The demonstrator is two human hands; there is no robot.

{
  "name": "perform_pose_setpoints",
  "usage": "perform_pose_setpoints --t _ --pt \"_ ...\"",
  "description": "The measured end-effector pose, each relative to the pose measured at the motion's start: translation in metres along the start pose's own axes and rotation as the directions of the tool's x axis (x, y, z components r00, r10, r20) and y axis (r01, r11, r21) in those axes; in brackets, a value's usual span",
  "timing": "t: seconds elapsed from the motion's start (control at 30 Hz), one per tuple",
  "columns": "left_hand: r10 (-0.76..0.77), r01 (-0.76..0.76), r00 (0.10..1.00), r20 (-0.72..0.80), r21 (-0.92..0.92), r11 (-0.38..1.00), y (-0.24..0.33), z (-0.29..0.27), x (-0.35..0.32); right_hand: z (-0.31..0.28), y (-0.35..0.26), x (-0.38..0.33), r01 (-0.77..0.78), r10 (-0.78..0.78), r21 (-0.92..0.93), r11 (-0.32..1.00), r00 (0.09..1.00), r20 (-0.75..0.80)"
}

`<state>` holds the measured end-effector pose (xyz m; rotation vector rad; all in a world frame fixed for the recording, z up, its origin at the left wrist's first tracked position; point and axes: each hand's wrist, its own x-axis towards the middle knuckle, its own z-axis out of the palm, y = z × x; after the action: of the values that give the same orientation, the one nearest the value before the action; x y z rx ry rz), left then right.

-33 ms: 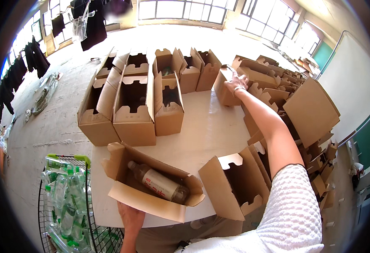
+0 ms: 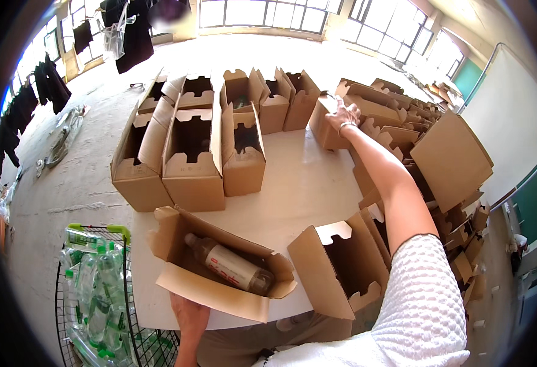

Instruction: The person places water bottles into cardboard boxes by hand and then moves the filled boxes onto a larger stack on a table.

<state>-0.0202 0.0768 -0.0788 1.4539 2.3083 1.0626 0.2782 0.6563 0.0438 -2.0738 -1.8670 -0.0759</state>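
Note:
My left hand is under the near side of an open, tilted cardboard box, holding it from below; the box hides its fingers. Inside that box lies a dark plastic bottle with a pale label and red print. At the far right of the table, my outstretched right hand grips the top of another cardboard carton, fingers bent over its edge. Nearer to me, below my right forearm, stands an open carton with a dark interior.
Several open cartons stand in rows at the back left of the white table. More cartons crowd the right side. A black wire basket with a green rim, filled with clear green-capped bottles, stands at the left. Dark clothes hang beyond.

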Motion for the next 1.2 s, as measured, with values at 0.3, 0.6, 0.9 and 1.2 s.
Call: perform_pose_setpoints --t 0.3,0.6,0.9,1.2 --pt "-0.054 0.054 0.998 -0.02 -0.024 0.998 -0.012 0.008 -0.002 0.043 0.049 -0.019 0.019 -0.017 -0.031 0.999 0.998 0.061" --pt "-0.049 0.053 0.998 0.048 -0.077 0.996 -0.015 0.009 0.005 0.096 0.054 -0.003 -0.784 0.56 0.49 0.381 0.617 0.553" --pt "-0.091 0.092 0.996 0.016 -0.086 0.992 0.005 0.0 0.002 0.104 0.039 0.002 -0.689 0.47 0.624 0.368 0.717 0.515" --pt "-0.109 0.107 0.993 0.05 0.046 0.993 -0.041 0.016 -0.019 0.188 0.035 0.088 -0.658 0.28 0.741 0.135 0.742 0.609"
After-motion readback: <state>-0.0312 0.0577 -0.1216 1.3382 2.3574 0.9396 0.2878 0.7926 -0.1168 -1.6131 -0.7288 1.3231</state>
